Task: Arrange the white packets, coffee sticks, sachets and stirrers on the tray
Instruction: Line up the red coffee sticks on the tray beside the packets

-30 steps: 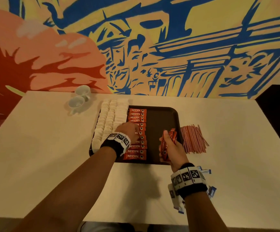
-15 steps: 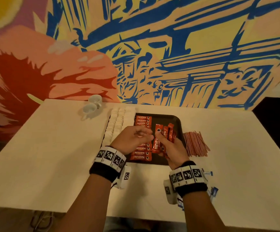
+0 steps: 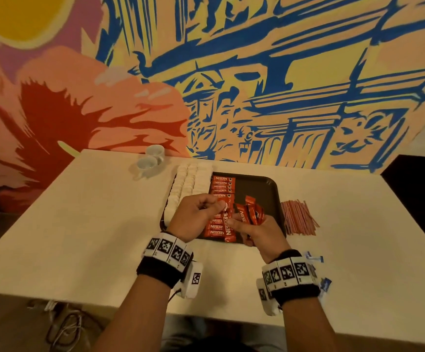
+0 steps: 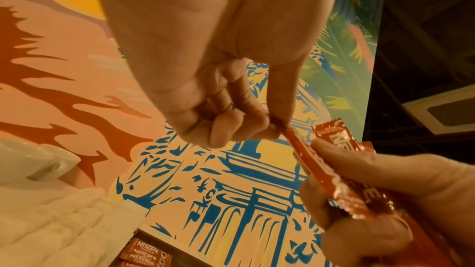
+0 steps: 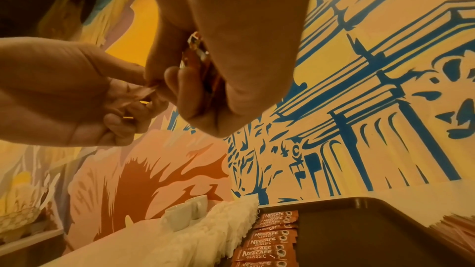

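Blue-tipped sachets (image 3: 316, 260), largely hidden behind the right wrist. Right hand (image 3: 259, 235) clasps a fan of coffee sticks (image 3: 250, 214); left hand (image 3: 198, 217) pinches one stick's end (image 4: 290, 131). Dark tray (image 3: 267, 189) holds a stick column (image 3: 222, 185) and white packets (image 3: 188, 181); stirrers (image 3: 297, 217) beside it. White table (image 3: 79, 224); two cups (image 3: 150, 158); mural wall (image 3: 257, 85).

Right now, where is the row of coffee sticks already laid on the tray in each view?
Head: row of coffee sticks at centre, partly behind the left hand.
Left wrist: bottom edge, left of centre.
Right wrist: bottom, right of centre.
Shared landmark: white packets bordering the row.
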A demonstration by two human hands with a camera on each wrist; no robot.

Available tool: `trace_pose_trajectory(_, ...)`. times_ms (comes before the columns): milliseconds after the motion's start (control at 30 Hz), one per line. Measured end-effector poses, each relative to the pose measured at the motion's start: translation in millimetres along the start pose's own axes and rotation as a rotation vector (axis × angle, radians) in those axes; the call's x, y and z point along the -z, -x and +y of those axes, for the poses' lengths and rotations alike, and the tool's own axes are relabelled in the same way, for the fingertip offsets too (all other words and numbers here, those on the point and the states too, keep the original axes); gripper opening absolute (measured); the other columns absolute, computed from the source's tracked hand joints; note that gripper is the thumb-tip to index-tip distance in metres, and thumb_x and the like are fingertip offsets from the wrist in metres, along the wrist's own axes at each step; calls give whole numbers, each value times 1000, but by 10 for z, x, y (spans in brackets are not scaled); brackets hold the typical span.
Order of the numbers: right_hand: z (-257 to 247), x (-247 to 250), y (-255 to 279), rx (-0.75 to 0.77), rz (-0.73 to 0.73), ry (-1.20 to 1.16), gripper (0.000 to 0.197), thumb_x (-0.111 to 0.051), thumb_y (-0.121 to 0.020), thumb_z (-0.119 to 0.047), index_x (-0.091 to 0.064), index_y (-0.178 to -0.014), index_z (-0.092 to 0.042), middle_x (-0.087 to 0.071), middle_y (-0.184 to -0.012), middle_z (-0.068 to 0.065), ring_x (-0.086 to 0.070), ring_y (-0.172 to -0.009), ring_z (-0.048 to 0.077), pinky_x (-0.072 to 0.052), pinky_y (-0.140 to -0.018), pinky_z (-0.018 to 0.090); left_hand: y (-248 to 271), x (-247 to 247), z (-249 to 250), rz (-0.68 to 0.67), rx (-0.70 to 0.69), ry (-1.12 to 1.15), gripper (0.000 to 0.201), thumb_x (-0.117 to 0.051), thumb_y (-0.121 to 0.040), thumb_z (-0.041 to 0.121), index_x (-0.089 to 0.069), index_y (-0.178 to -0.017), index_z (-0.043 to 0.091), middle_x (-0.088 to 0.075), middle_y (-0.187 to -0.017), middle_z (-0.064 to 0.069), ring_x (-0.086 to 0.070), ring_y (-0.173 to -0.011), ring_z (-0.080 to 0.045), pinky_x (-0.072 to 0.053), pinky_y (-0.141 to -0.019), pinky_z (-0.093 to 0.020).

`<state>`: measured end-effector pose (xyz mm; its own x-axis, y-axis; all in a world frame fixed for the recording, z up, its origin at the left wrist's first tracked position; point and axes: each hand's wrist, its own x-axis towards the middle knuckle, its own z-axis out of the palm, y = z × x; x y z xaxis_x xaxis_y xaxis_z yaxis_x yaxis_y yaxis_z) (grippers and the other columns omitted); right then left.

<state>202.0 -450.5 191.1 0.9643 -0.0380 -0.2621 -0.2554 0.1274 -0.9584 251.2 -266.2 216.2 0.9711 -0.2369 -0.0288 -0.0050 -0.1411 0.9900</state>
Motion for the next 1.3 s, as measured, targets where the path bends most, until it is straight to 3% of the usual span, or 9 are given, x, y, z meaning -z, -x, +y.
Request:
trace_pose_trajectory(133,-17,7,37,21,0,31,29,-82,-84,-16,-72,-107,-2,-67,-61,-9,-60,-53,0,-46,-52,17,91,-33,-4,-21,24,22,15,-67,-95,22,-73,-96,8,-65,-67,9,-58,-59,1,-44,-56,-14)
trace_pose_trajectory(267,40,43,43,22,66,-35,33,-84,-82,-15,-71,-105,4,-61,-66,-1,-53,-54,6,-41,-50,20,133,-46,-36,-121,66,-30,23,-70,-91,36,-70,-113,26,-74,-95,5,-66,-81,-4,-50,-71,-24)
trace_pose_trajectory(433,106,67,52,-68,140,-139,25,-85,-81,-17,-70,-97,-8,-59,-77,9,-48,-53,10,-37,-48,22,170,-33,-98,-228,93,-85,18,-74,-89,15,-68,-105,21,-72,-92,-7,-71,-84,-16,-58,-69,-30)
trace_pose_trajectory(533,143,115,41,-104,175,-161,21,-83,-84,-19,-69,-95,-8,-62,-73,6,-47,-51,9,-36,-44,20,175,-22,-124,-277,102,-147,17,-73,-90,10,-70,-102,21,-72,-91,-11,-69,-76,-13,-58,-70,-26)
trace_pose_trajectory(700,221,170,-30,-146,259,-131,17,-83,-84,-17,-68,-86,-10,-60,-68,5,-46,-50,9,-35,-43,20,125,-73,-241,-233,48,-349,26,-78,-86,26,-70,-109,35,-67,-105,7,-66,-96,-7,-57,-90,-31)
trace_pose_trajectory(800,250,189,-96,-171,288,-143,17,-83,-84,-17,-68,-81,-12,-63,-73,10,-46,-50,10,-35,-45,21,92,-180,-258,-240,-32,-562,32,-78,-84,37,-67,-115,40,-66,-112,16,-62,-99,-3,-54,-93,-31)
trace_pose_trajectory(900,272,206,-151,-220,278,-164,22,-82,-86,-29,-71,-89,-10,-69,-81,11,-48,-53,10,-38,-48,22,-11,-192,-288,-250,-101,-741,35,-72,-89,42,-66,-122,39,-65,-120,14,-59,-104,-4,-50,-97,-30)
trace_pose_trajectory(1100,259,330,-373,-300,328,-222,45,-73,-88,-50,-71,-110,-11,-73,-94,6,-51,-61,10,-41,-50,22,-554,-59,-501,-127,7,-888,35,-71,-89,42,-67,-123,32,-60,-124,7,-58,-114,-14,-46,-101,-31)
trace_pose_trajectory(1300,293,403,-583,-353,273,-337,31,-62,-101,-28,-69,-119,-4,-71,-79,7,-63,-61,15,-51,-53,28,-1239,-89,-756,-122,108,-1059,33,-69,-91,33,-70,-123,26,-63,-126,0,-60,-115,-24,-50,-99,-37)
